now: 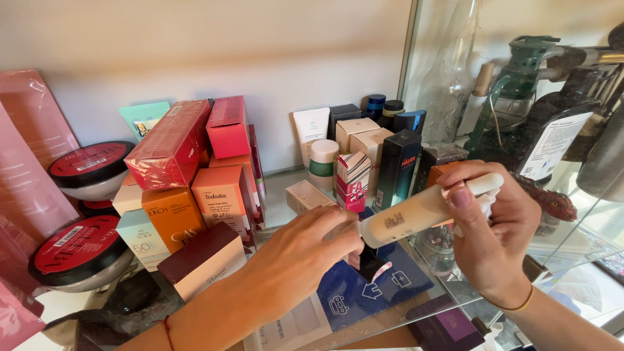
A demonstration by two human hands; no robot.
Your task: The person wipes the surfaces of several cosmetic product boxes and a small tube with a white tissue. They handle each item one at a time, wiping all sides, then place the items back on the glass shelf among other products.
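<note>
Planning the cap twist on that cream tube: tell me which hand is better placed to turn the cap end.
Left, probably. The left hand already has its fingertips at the cap end of the cream tube, while the right hand wraps the tube's white far end, steadying it above the glass shelf.

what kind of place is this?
Probably a home cosmetics shelf, maybe a small shop display. Stacked red and orange boxes, lidded jars and a glass shelf against a plain wall. The right hand and left hand hold a cream tube over it.
</note>
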